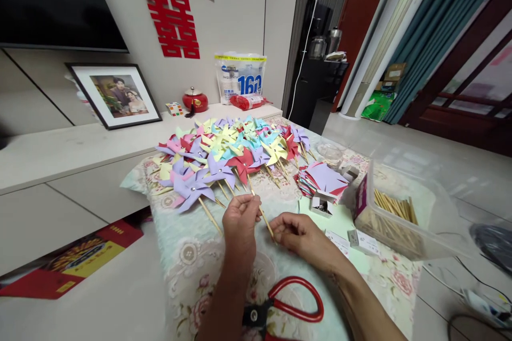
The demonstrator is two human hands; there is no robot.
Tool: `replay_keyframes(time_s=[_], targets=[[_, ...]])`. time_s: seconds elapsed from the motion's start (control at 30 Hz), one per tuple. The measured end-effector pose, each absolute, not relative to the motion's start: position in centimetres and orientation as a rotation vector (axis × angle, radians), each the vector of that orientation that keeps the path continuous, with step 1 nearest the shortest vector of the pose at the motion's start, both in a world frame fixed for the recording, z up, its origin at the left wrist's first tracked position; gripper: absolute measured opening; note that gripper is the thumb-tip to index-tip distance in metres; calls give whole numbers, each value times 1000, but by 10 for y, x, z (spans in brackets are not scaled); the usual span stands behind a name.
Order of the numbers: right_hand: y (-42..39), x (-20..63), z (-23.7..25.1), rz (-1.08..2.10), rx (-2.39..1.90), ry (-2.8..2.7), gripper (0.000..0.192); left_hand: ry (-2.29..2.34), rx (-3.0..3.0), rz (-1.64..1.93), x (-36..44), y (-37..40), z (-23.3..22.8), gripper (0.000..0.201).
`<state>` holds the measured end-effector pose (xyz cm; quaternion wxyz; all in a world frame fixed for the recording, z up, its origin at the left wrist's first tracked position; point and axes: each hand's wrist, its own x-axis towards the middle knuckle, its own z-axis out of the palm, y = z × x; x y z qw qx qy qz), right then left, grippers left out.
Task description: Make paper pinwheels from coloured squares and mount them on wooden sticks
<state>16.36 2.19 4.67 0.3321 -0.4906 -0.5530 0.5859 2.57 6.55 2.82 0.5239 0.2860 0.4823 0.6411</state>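
A red paper pinwheel (pixel 242 164) faces away from me, its wooden stick slanting down toward the front of the table. My left hand (pixel 241 218) is closed around the middle of that stick, pinching it between thumb and fingers. At the stick's lower end, my right hand (pixel 300 234) has its fingers curled together on the tip. Behind both hands lies a dense pile of finished pinwheels (pixel 224 136) in purple, yellow, red, pink and blue. Red-handled scissors (pixel 296 298) lie close to my forearms, partly hidden by the left one.
To the right stand a stack of coloured paper squares (pixel 326 177), an open small box (pixel 323 203) of tiny parts, more white boxes (pixel 364 242) and a clear bin (pixel 436 234) of wooden sticks. A white cabinet (pixel 72 144) borders the flowered tablecloth (pixel 188 261).
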Motion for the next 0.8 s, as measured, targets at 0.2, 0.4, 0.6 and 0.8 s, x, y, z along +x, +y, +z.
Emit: replay_keyframes(time_s=[0.2, 0.4, 0.6, 0.8], targets=[[25, 165, 36, 1291, -1440, -1530, 21, 1438, 1093, 1154, 28, 66, 13, 18], [27, 167, 32, 801, -1524, -1692, 11, 1768, 1713, 667, 29, 61, 16, 11], [26, 183, 59, 518, -1528, -1785, 14, 1769, 1886, 586, 31, 59, 15, 12], [50, 238, 122, -3, -1826, -2079, 17, 1814, 1861, 736, 31, 62, 13, 15]])
